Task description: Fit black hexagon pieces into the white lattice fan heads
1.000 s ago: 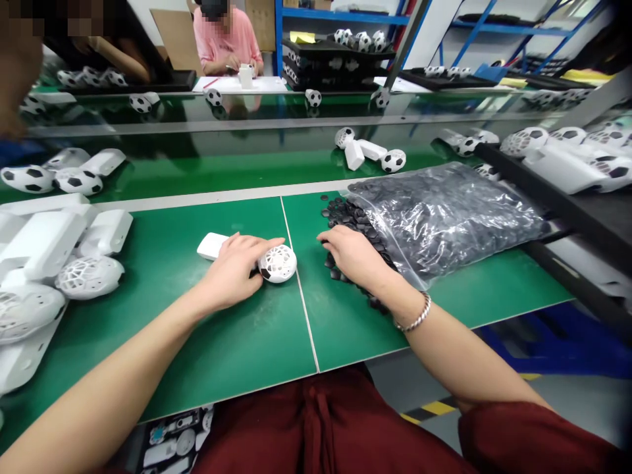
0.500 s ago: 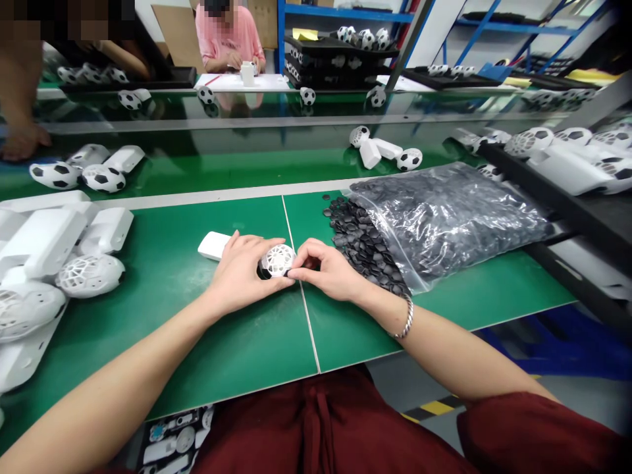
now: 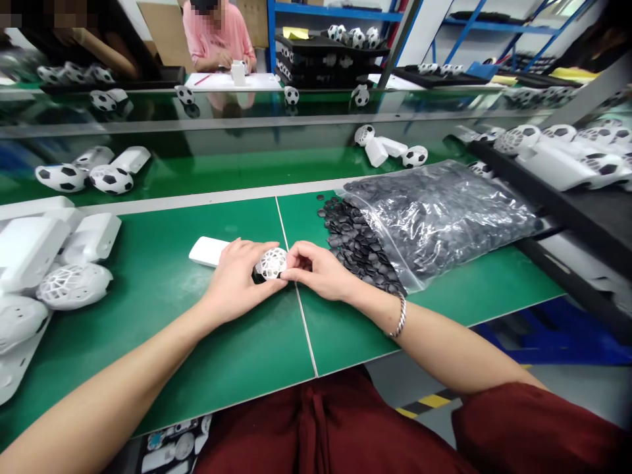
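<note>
My left hand [image 3: 237, 276] is closed around a white soccer-ball-shaped housing [image 3: 273, 263] with an openwork, web-like surface, just above the green table. A white rounded block [image 3: 208, 252] sticks out to the left from behind that hand; whether it joins the ball is hidden. My right hand [image 3: 316, 268] has thumb and forefinger pinched together at the ball's right edge. What lies between those fingertips, if anything, I cannot make out. Right of it, small black pieces [image 3: 363, 247] spill from a clear plastic bag [image 3: 444, 217] full of them.
White housings [image 3: 74, 286] are heaped at the left. More ball-shaped parts [image 3: 111, 179] lie on the shiny green belt [image 3: 237, 164] beyond the table. A black tray [image 3: 557, 197] with housings stands at right. Across the belt sits a person in pink [image 3: 220, 39].
The view has shifted slightly, and parts on the far belt appear further left. Both hands keep nearly the same grip at the ball. The bare arm at far left is no longer seen.
</note>
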The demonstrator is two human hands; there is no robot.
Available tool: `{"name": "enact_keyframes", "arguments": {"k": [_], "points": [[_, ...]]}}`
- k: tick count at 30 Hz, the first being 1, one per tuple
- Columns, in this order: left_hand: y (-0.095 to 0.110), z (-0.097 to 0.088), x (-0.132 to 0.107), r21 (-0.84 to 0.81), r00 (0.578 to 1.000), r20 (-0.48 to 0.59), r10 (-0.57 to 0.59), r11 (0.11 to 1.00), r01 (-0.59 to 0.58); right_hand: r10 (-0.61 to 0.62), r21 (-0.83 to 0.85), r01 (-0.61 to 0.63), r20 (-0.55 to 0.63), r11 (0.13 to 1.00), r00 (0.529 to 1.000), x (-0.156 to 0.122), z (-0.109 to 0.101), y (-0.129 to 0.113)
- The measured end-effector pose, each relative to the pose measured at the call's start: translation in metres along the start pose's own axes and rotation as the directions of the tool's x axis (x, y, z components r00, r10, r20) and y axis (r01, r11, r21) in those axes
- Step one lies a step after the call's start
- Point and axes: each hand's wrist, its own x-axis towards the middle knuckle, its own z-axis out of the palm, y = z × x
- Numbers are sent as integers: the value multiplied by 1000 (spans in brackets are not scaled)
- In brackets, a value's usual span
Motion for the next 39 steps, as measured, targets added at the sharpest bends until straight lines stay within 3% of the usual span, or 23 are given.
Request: {"name": "enact_keyframes", "arguments": {"k": [3, 7, 9, 14, 16, 19, 24, 28, 34, 36, 39], "points": [[-1, 0, 0, -14, 1000, 7, 29, 999, -29, 61, -27, -61, 0, 998, 998, 3, -18, -3], [-8, -3, 1, -39, 989, 75, 129, 991, -126, 97, -329, -168, -222, 929, 970, -2, -57, -13], [-11, -5, 2, -30, 988, 81, 135, 991, -133, 165, -467, -240, -197, 851, 967, -8, -69, -16], [-6, -7, -2, -46, 983, 168, 67, 997, -60, 253, -735, -200, -40, 648, 967, -15, -60, -13], [0, -3, -5, -34, 991, 137, 5, 999, -1, 254, -803, -173, -28, 570, 967, -15, -53, -12], [6, 0, -8, -43, 994, 101, -29, 999, 33, 267, -832, -167, -24, 529, 964, -15, -50, -12], [3, -6, -7, -248, 971, 221, 94, 968, -38, 192, -786, -91, 36, 612, 981, -16, -53, -17], [1, -5, -6, -332, 980, 159, 118, 942, -59, 200, -617, -123, 57, 777, 978, -13, -47, -18], [-1, 2, -5, -351, 980, 120, 161, 930, -110, 15, -370, -26, -31, 929, 999, -10, -36, -13], [-1, 2, -5, -346, 982, 116, 150, 933, -101, -6, -298, -13, -62, 954, 998, -11, -35, -12], [-2, 1, -4, -346, 983, 122, 137, 934, -87, -142, -339, 134, 3, 931, 990, -13, -32, -14]]}}
